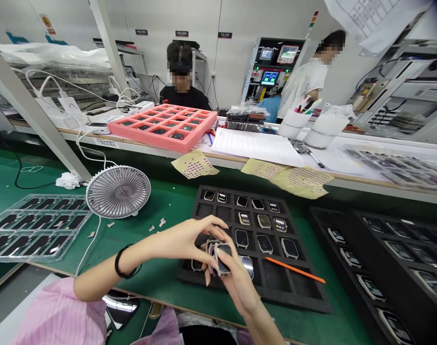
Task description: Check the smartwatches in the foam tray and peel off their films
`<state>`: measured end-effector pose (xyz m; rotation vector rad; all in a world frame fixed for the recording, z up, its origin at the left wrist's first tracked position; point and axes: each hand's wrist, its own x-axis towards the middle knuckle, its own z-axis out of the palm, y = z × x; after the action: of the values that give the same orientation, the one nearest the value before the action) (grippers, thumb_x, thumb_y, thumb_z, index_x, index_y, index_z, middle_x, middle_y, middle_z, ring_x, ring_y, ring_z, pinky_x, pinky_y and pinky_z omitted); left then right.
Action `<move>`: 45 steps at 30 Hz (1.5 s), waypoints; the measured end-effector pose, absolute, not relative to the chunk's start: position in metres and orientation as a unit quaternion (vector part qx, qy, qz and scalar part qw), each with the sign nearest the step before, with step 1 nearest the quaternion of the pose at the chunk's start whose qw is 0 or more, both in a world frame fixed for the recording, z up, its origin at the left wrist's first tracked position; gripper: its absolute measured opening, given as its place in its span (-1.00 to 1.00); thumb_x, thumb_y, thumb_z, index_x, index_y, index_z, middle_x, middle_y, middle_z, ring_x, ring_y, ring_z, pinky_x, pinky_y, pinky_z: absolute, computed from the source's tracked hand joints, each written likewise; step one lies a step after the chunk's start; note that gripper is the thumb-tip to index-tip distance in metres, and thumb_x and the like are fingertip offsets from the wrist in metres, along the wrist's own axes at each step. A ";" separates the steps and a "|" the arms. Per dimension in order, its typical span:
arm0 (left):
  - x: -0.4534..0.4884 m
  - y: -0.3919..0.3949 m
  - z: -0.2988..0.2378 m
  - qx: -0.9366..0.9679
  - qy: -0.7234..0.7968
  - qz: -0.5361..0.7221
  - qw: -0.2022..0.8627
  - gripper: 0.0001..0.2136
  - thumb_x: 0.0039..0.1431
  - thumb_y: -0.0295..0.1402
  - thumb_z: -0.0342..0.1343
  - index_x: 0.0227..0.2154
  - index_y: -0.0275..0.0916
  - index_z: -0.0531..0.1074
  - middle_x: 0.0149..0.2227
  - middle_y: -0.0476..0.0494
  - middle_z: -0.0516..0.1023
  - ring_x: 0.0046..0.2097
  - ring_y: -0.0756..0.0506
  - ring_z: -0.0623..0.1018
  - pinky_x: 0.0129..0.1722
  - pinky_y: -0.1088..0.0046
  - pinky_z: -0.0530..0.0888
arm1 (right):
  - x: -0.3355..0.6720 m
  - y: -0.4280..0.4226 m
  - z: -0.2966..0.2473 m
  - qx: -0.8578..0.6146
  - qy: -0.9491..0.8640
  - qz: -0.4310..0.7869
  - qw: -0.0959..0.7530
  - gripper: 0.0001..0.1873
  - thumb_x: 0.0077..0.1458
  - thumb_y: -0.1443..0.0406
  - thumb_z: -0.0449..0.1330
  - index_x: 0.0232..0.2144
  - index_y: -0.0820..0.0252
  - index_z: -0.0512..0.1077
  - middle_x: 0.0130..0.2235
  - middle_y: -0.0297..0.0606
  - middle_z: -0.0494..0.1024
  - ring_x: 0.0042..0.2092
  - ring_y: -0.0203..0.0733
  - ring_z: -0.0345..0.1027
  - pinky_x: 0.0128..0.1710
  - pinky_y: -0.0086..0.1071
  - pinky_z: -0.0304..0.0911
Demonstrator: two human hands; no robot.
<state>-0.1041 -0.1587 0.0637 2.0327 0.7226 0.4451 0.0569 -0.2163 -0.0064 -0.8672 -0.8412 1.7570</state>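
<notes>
Holding a small, dark-screened rectangular watch body between both hands, a person in pink sleeves works above a black foam tray with square pockets on a green-matted table. The left hand, a black band at its wrist, pinches its fingertips onto the watch body's upper edge. The right hand cradles it from beneath, fingers closed around it. The watch body hangs just over the tray's near-left pockets. More watch bodies fill the tray's far rows, and a thin orange stick lies across its near-right pockets. A small white round fan stands to the left, beside a clear plastic tray. On the raised shelf beyond, a pink foam tray sits before a person in black; another in white stands farther right.
</notes>
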 end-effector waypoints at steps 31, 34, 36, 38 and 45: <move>-0.076 -0.161 0.015 0.863 0.280 0.318 0.275 -0.53 -0.09 -0.38 0.29 -0.04 -0.21 0.39 -0.04 -0.20 0.53 0.00 -0.19 0.50 0.05 0.28 0.40 | 0.092 -0.181 -0.008 -0.337 -0.358 0.753 0.438 -0.64 -0.31 0.32 0.47 -0.36 0.25 0.52 -0.41 -0.32 0.53 -0.35 -0.25 0.41 -0.34 -0.42 0.32; -0.075 -0.161 0.015 0.863 0.291 0.287 0.296 -0.50 -0.10 -0.43 0.29 -0.02 -0.20 0.38 -0.01 -0.19 0.52 0.00 -0.18 0.51 0.01 0.35 0.43 | 0.090 -0.182 -0.012 -0.348 -0.359 0.740 0.450 -0.63 -0.38 0.34 0.49 -0.41 0.26 0.52 -0.45 -0.34 0.53 -0.39 -0.27 0.39 -0.37 -0.44 0.31; -0.075 -0.162 0.016 0.863 0.293 0.275 0.305 -0.49 -0.10 -0.41 0.30 -0.01 -0.18 0.38 0.00 -0.17 0.52 -0.01 -0.17 0.52 0.01 0.36 0.43 | 0.090 -0.184 -0.015 -0.354 -0.352 0.734 0.460 -0.63 -0.41 0.34 0.50 -0.43 0.26 0.52 -0.49 -0.35 0.51 -0.42 -0.27 0.38 -0.40 -0.45 0.30; -0.076 -0.162 0.018 0.862 0.290 0.272 0.314 -0.48 -0.09 -0.36 0.32 0.00 -0.16 0.37 0.01 -0.16 0.52 -0.01 -0.17 0.52 0.02 0.35 0.43 | 0.091 -0.185 -0.017 -0.357 -0.345 0.727 0.474 -0.65 -0.38 0.32 0.49 -0.44 0.25 0.53 -0.50 -0.35 0.52 -0.43 -0.27 0.38 -0.42 -0.44 0.29; -0.086 -0.143 0.010 0.653 0.425 0.392 0.489 -0.58 -0.13 -0.18 0.34 -0.25 -0.23 0.32 -0.31 -0.03 0.42 -0.36 -0.05 0.54 -0.45 0.47 0.53 | 0.115 -0.183 -0.017 -0.333 -0.317 0.711 0.531 -0.58 -0.21 0.27 0.44 -0.23 0.24 0.53 -0.24 -0.10 0.63 -0.19 0.04 0.52 -0.03 -0.02 0.30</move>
<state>-0.0858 -0.1429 0.0097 1.5875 1.0331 0.9532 0.1146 -0.1834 -0.0173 -0.7939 -0.7568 1.6973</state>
